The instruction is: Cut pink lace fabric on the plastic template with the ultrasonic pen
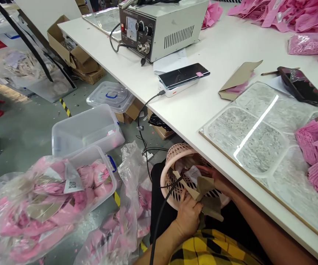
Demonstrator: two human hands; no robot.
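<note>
A pink perforated plastic basket (166,173) stands between my knees, under the table's edge. Closed at its near rim, my left hand (188,213) grips crumpled brown paper (210,200), part of which hangs over the side. My right hand (215,179) reaches into the basket from the right; its fingers are partly hidden by paper scraps, so what they hold, if anything, does not show. Whitish scraps (193,173) lie inside near those fingers. A black cable (161,217) runs past my left forearm to the basket.
On the white table (175,110) are a metal control box (172,35), a phone (183,75) on a white power bank, a clear mat (247,136) and pink pleated fabric (317,143). Clear tubs (84,127) and bagged pink goods (37,206) crowd the floor at left.
</note>
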